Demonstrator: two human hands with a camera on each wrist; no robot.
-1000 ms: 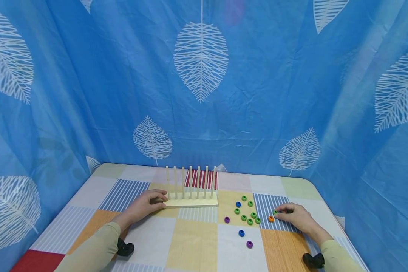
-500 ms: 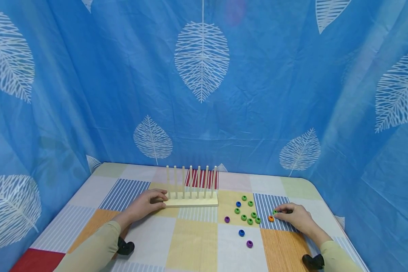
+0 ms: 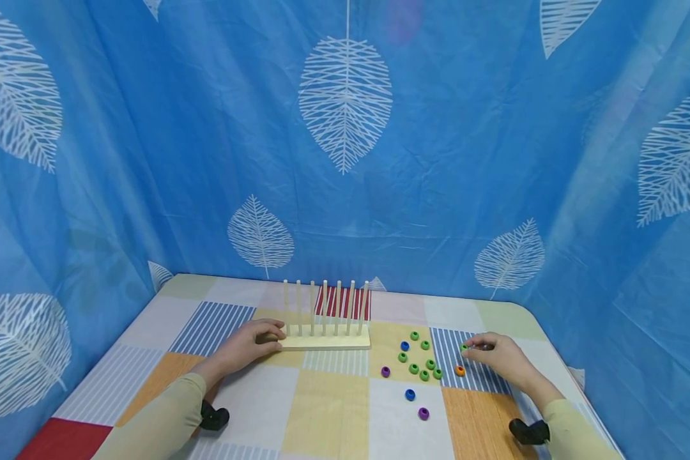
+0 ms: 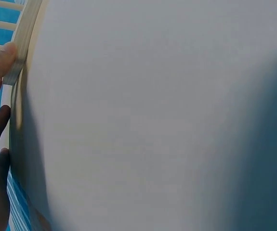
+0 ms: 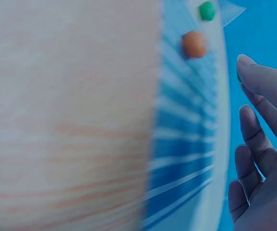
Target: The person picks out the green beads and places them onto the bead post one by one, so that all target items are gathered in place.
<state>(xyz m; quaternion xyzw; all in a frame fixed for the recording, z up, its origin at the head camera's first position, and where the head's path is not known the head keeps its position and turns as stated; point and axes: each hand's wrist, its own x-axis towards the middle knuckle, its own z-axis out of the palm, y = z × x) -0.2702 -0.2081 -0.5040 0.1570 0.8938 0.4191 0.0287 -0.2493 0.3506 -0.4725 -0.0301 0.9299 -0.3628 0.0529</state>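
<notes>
In the head view, a pale wooden peg rack with a row of upright pegs stands left of centre. My left hand holds the left end of its base; in the left wrist view the thumb lies on the base. At the right, my right hand pinches a small green bead between thumb and index finger, raised over the striped cloth patch. Only a sliver of that bead shows in the right wrist view, where the other fingers are loosely bent. An orange bead lies just below the fingertips.
Several green beads, two blue beads and two purple beads lie scattered between the rack and my right hand. A patchwork cloth covers the table. Blue curtains with white leaves hang behind and at both sides.
My right hand has lifted up off the cloth with the green bead in its fingertips. The left hand and the rack have kept their places; the head view has shifted slightly.
</notes>
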